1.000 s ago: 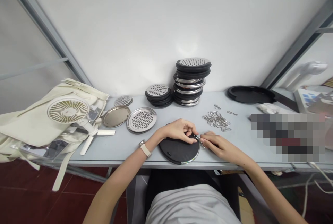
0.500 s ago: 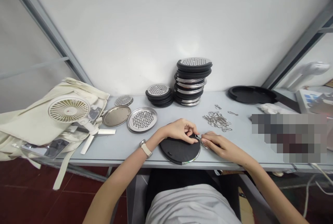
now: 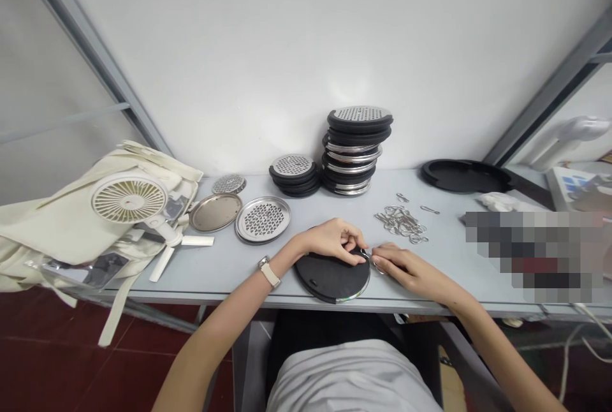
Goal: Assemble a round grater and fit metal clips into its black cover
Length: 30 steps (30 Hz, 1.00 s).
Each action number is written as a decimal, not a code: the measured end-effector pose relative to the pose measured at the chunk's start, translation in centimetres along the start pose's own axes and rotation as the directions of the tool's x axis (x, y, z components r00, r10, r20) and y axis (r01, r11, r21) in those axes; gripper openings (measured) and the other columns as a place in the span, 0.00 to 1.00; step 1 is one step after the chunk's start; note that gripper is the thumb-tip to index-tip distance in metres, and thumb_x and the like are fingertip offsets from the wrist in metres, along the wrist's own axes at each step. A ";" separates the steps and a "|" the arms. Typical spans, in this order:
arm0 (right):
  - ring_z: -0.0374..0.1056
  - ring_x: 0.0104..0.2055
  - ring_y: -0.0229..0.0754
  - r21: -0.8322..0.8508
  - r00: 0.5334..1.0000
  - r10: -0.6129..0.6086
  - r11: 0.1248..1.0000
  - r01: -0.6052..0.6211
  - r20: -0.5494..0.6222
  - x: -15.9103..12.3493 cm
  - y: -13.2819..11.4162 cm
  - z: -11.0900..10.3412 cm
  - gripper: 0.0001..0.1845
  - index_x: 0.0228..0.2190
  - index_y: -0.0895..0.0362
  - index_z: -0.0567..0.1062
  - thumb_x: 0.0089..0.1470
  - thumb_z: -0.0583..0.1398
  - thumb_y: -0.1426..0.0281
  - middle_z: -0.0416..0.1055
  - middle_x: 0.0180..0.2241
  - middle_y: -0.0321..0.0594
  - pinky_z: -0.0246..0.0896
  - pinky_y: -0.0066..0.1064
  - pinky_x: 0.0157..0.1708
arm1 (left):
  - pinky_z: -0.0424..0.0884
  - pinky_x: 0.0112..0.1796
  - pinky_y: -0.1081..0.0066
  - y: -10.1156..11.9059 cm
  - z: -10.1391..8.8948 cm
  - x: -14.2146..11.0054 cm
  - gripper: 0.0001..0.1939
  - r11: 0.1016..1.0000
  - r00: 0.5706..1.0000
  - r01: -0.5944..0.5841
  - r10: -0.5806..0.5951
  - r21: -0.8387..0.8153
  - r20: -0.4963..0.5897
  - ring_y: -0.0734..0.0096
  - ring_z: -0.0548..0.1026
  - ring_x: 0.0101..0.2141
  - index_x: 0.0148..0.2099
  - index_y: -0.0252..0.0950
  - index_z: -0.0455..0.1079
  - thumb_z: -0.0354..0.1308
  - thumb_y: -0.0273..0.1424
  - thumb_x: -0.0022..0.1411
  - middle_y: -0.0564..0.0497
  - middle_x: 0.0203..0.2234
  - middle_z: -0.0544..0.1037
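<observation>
A round black disc (image 3: 329,279) with a silver edge at its lower right lies near the table's front edge. My left hand (image 3: 337,243) rests over its far side, thumb and fingers closed at the rim. My right hand (image 3: 399,264) is closed on a small shiny wire clip (image 3: 377,264), whose end meets the disc's right rim between both hands. My fingers partly hide that contact. Beyond the right hand lies a pile of similar wire clips (image 3: 400,220), with a loose clip (image 3: 429,210) to its right.
Behind stand a tall stack (image 3: 358,144) of black and silver discs and a shorter stack (image 3: 294,176). To the left are a perforated metal plate (image 3: 262,219), a plain round plate (image 3: 216,212), a white fan (image 3: 129,198) and a cream bag (image 3: 57,220). A black tray (image 3: 466,176) sits back right.
The view has shifted very slightly. Both hands stay at the disc's rim with almost no visible movement.
</observation>
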State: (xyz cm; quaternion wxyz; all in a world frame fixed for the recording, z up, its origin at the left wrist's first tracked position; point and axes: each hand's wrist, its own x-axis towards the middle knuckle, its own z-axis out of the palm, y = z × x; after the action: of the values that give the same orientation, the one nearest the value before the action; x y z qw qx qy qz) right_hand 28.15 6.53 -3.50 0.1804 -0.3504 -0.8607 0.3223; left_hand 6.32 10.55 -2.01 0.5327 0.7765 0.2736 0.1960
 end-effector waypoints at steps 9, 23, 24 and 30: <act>0.61 0.32 0.41 0.006 1.000 0.001 1.000 -0.001 0.009 -0.1 0.2 0.0 0.21 0.25 0.55 0.64 0.64 0.45 0.58 0.62 0.25 0.36 0.59 0.33 0.38 | 0.56 0.26 0.77 0.1 0.1 0.0 0.16 1.000 1.000 0.016 -0.016 0.011 -0.003 0.83 0.60 0.22 0.36 0.29 0.72 0.66 0.33 0.45 0.59 0.18 0.64; 0.61 0.32 0.42 0.001 1.000 0.003 1.000 -0.003 0.027 -0.1 0.6 -0.2 0.21 0.25 0.55 0.64 0.63 0.45 0.57 0.61 0.24 0.35 0.58 0.32 0.37 | 0.56 0.25 0.77 0.3 0.1 0.0 0.16 0.999 0.999 0.039 -0.039 0.018 0.000 0.83 0.60 0.22 0.37 0.29 0.73 0.65 0.33 0.46 0.59 0.18 0.63; 0.61 0.31 0.41 0.004 1.000 0.007 1.000 -0.007 0.027 -0.2 0.6 -0.3 0.21 0.25 0.55 0.64 0.63 0.45 0.57 0.62 0.24 0.35 0.58 0.32 0.36 | 0.56 0.25 0.77 0.2 0.1 0.0 0.16 0.999 0.999 0.033 -0.033 0.024 0.005 0.83 0.60 0.22 0.38 0.29 0.73 0.65 0.33 0.46 0.59 0.18 0.63; 0.61 0.32 0.41 0.004 1.000 0.008 1.000 -0.008 0.020 -0.3 0.6 -0.4 0.21 0.25 0.55 0.65 0.63 0.45 0.58 0.62 0.25 0.35 0.59 0.32 0.36 | 0.56 0.26 0.78 0.1 0.0 0.0 0.15 0.996 1.000 -0.015 0.015 0.090 0.003 0.83 0.59 0.21 0.39 0.29 0.73 0.64 0.32 0.49 0.59 0.18 0.63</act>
State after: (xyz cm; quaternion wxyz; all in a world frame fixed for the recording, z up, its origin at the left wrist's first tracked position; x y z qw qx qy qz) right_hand 28.88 6.78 -3.63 0.1711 -0.3500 -0.8604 0.3285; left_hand 6.30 10.51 -1.92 0.4960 0.8020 0.2758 0.1866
